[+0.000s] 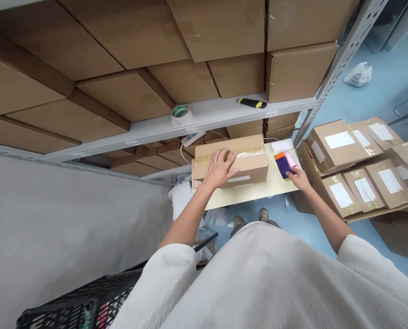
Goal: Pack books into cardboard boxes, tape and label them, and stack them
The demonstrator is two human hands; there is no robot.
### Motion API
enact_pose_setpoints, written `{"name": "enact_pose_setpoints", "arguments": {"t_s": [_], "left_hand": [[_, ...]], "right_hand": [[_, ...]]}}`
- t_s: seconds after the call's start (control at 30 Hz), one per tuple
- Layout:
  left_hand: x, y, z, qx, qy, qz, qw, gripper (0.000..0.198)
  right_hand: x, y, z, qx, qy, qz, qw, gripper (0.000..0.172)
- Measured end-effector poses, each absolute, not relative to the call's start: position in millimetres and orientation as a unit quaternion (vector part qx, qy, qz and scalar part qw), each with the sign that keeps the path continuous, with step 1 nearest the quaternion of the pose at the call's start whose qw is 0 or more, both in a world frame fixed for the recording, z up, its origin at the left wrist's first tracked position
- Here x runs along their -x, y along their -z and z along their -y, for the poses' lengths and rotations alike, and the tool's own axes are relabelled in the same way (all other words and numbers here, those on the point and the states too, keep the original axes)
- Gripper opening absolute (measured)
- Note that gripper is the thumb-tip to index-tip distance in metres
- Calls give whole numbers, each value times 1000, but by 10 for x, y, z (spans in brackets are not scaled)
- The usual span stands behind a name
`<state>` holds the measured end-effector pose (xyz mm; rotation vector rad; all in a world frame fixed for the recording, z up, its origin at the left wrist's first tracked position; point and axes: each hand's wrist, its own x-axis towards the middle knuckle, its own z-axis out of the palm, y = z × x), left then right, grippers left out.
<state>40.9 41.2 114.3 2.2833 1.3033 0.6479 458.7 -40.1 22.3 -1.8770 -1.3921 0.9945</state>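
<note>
My left hand [221, 169] lies with fingers spread on top of a taped cardboard box [252, 157], which rests on a pale yellow table. On the box's near side is a white label [238, 178]. To the right of the box, my right hand [297, 177] pinches the edge of a flat purple and orange item [282, 167] over the table. Its exact kind I cannot make out, as part of it is pixelated. Pink and white sheets lie beside and behind it, including a white label sheet [281, 145].
Shelves of cardboard boxes [176, 82] rise in front. On the shelf edge [211, 109] lie a tape roll [180, 113] and a black-yellow utility knife [252, 103]. Labelled boxes [365, 189] stand to the right. A black crate [80, 301] is at lower left, by a grey wall.
</note>
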Motion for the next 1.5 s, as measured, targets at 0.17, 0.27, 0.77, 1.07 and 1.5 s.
{"name": "enact_pose_setpoints", "arguments": {"t_s": [0.17, 0.27, 0.77, 1.07, 1.5], "left_hand": [[-441, -1226, -383, -842, -190, -477, 169, 69], [-396, -1297, -367, -860, -166, -463, 138, 65], [-94, -1316, -301, -876, -225, -410, 117, 54], [-55, -1311, -310, -890, -210, -393, 94, 52], [-63, -1308, -320, -889, -209, -400, 83, 57]], "right_hand": [[-4740, -1185, 72, 585, -436, 513, 453, 49], [-4487, -1708, -181, 521, -489, 522, 466, 48], [-3228, -2184, -939, 417, -606, 610, 295, 55], [-3149, -2365, -831, 436, -458, 736, 240, 40], [-3033, -2270, -716, 501, -345, 737, 295, 52]]}}
